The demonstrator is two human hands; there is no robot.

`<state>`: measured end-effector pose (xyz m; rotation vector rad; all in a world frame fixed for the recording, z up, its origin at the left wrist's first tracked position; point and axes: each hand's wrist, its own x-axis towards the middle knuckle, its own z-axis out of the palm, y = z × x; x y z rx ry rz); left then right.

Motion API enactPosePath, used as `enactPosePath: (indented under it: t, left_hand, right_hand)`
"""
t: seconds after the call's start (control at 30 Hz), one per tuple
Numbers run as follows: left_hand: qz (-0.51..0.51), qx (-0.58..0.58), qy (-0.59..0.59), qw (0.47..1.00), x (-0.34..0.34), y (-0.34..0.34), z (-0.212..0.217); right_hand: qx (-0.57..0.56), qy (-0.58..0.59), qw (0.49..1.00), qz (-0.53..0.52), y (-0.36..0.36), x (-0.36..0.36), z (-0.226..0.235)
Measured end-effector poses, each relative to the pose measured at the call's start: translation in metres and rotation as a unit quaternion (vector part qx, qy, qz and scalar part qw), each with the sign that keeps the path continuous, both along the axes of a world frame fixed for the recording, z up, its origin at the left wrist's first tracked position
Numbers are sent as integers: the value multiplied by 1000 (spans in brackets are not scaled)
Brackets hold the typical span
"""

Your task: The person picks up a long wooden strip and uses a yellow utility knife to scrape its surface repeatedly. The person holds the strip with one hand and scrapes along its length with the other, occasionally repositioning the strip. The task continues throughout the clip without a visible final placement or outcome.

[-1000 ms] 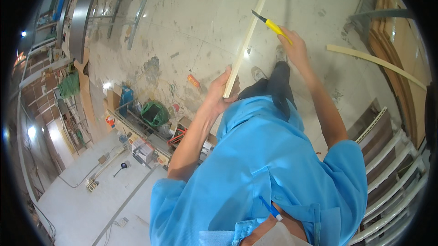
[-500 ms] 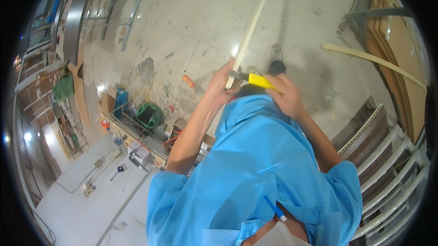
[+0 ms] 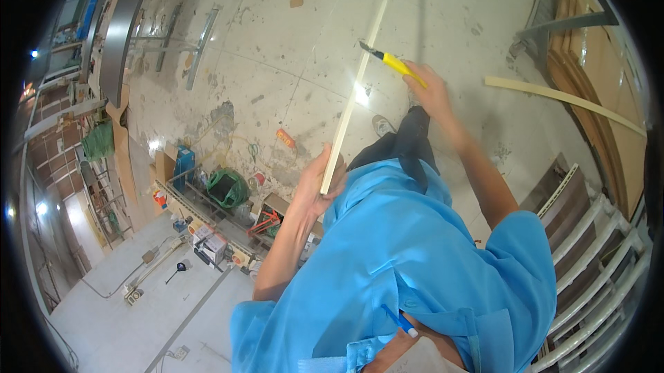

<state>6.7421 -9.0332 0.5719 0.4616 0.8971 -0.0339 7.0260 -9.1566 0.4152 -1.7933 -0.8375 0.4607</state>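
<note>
Concrete floor (image 3: 277, 48): pale, stained and scuffed, it carries everything; a second curved pale strip (image 3: 567, 100) lies toward its right edge, beside stacked boards (image 3: 588, 41).
Cream strip (image 3: 360, 76): long, thin, narrow moulding, held up off the floor, running from the left hand away toward the floor's far edge; a glare spot sits midway along it.
Handling: it looks light and springy, likely to whip or bow if held only at the end; a grip nearer the cut would steady it.
Left hand (image 3: 319, 183): fingers closed round the strip's near end.
Right hand (image 3: 432, 89): fingers wrapped on a yellow utility knife (image 3: 387, 60), blade tip close to the strip.
</note>
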Motion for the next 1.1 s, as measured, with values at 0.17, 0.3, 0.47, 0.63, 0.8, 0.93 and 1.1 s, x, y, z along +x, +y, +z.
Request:
enactPosePath:
  t: [0.17, 0.3, 0.47, 0.63, 0.8, 0.93, 1.1]
  left_hand:
    - [20, 6, 48, 999, -33, -12, 14]
    - [25, -5, 79, 997, -59, -20, 26]
    - [38, 8, 141, 989, -95, -31, 47]
    - [50, 5, 182, 982, -137, -39, 65]
    - [39, 17, 226, 973, -187, -51, 81]
    - [-9, 46, 312, 949, -217, -58, 92]
    - [-86, 104, 343, 929, -229, -56, 94]
  right_hand:
    - [-7, -1, 1000, -1, 25, 35, -32]
    - [12, 5, 1000, -23, 46, 59, -63]
    - [-3, -11, 999, -30, 71, 93, -96]
    - [-18, 18, 998, -54, 103, 118, -135]
    - [-37, 74, 986, -145, 143, 144, -155]
    - [18, 415, 882, -223, 181, 126, -144]
    - [-42, 437, 888, -133, 214, 73, -151]
